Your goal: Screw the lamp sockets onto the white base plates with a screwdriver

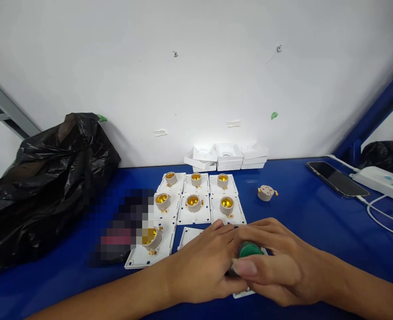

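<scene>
My right hand (279, 262) is closed round a screwdriver (250, 250), of which only the green round handle end shows. Pressed against it, my left hand (205, 264) has its fingers curled round something near the tool's lower end; the hands hide what it is. Below them, parts of a white square plate (245, 293) stick out. Another white plate (188, 235) lies partly under my left wrist. Ahead stand white plates bearing round lamp sockets with gold-coloured insides, such as the middle socket (194, 203) and the near-left socket (152, 238).
A loose lamp socket (266, 193) lies upside down on the blue table (290, 178). White boxes (228, 155) are stacked by the wall. At right are a phone (336, 178), white cables and a power strip (383, 182). A black plastic bag (50, 178) fills the left side.
</scene>
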`<move>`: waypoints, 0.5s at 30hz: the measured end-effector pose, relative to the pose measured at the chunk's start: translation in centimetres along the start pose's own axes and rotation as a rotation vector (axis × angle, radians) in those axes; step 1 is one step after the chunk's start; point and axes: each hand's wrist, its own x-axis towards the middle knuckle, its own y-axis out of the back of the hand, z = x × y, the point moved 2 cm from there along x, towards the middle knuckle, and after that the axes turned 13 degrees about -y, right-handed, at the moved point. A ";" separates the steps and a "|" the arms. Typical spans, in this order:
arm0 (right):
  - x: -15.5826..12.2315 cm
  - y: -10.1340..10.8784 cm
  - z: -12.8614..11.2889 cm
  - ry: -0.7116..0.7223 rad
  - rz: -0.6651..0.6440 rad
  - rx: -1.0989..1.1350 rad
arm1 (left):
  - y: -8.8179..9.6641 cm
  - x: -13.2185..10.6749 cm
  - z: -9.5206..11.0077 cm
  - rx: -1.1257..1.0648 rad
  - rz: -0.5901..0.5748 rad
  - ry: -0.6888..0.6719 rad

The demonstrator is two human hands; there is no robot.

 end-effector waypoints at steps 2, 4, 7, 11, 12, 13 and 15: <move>-0.1 -0.1 0.1 0.000 0.005 0.012 | 0.0 0.0 -0.1 -0.004 -0.010 0.010; -0.3 -0.2 0.2 -0.019 0.000 0.024 | -0.1 0.1 -0.2 0.002 -0.034 0.032; -0.5 -0.3 0.4 -0.052 0.031 0.086 | -0.2 0.2 -0.4 0.048 -0.081 0.051; -0.4 -0.6 0.7 -0.043 0.097 0.178 | -0.4 0.3 -0.4 0.117 -0.097 0.005; -0.4 -0.7 0.8 -0.042 0.099 0.187 | -0.5 0.3 -0.3 0.128 -0.091 -0.008; -0.4 -0.7 0.8 -0.047 0.101 0.198 | -0.5 0.2 -0.3 0.139 -0.084 -0.014; -0.5 -0.8 1.0 -0.070 0.098 0.218 | -0.7 0.1 -0.3 0.174 -0.074 -0.008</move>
